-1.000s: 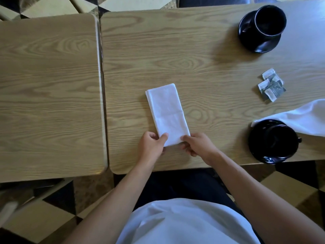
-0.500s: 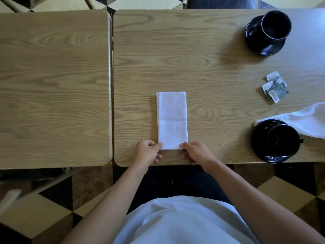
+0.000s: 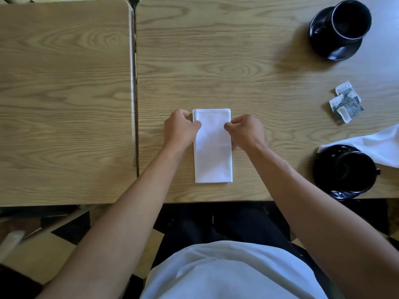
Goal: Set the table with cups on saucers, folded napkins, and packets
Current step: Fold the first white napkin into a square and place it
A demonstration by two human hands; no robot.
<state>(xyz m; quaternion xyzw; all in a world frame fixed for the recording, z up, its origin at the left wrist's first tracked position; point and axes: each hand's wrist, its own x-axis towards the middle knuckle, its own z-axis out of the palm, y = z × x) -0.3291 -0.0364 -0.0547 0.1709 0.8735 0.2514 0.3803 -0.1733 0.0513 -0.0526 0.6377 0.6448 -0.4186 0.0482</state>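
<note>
A white napkin [image 3: 213, 156] folded into a long rectangle lies flat near the front edge of the right wooden table [image 3: 237, 61]. My left hand [image 3: 180, 128] pinches its left edge near the far end, and my right hand [image 3: 246, 129] pinches the right edge opposite. A black cup [image 3: 350, 19] stands on a black saucer [image 3: 343, 50] at the far right. A second black cup on a saucer [image 3: 345, 171] sits at the near right. Several small packets [image 3: 346, 102] lie between the two cups.
An unfolded white napkin [image 3: 375, 145] lies at the right edge, partly under the near saucer. A second wooden table [image 3: 64, 93] adjoins on the left with a narrow gap. Checkered floor shows below the table edge.
Both hands moved from the napkin's near end up to its far end. The napkin, tilted a second ago, now lies straight.
</note>
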